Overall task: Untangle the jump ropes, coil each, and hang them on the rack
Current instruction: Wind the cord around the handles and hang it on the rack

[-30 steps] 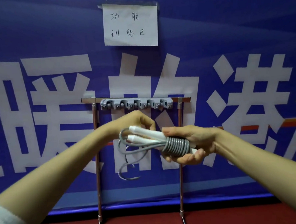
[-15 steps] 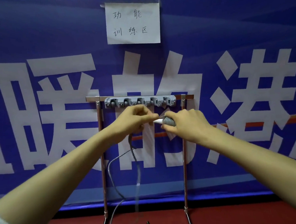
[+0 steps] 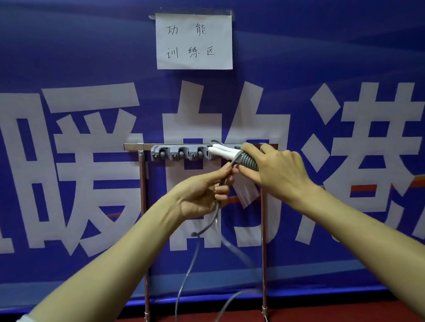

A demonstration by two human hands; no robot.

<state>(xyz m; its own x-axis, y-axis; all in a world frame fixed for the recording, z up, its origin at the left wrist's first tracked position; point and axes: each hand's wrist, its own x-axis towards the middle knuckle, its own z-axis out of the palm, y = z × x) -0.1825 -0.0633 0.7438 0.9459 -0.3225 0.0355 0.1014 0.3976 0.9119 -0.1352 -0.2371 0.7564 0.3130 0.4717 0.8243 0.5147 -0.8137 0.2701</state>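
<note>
My right hand (image 3: pixel 274 172) grips the two white handles (image 3: pixel 222 152) of a grey jump rope, with grey cord wound around them in a tight coil (image 3: pixel 248 160). The handle tips point left, level with the grey hook strip (image 3: pixel 178 151) on the metal rack (image 3: pixel 141 190). My left hand (image 3: pixel 203 193) pinches the loose grey cord (image 3: pixel 188 269) just below the coil. From there the cord hangs down in long loops toward the floor.
A blue banner with large white characters covers the wall behind the rack. A white paper sign (image 3: pixel 194 41) is taped above. The rack's two thin legs (image 3: pixel 263 282) stand on a red floor (image 3: pixel 340 317), where some dark cord lies between them.
The loose cord has dropped from short loops by the handles to long loops hanging toward the floor. Both hands rose to the hook strip, and my left hand shifted below the coil.
</note>
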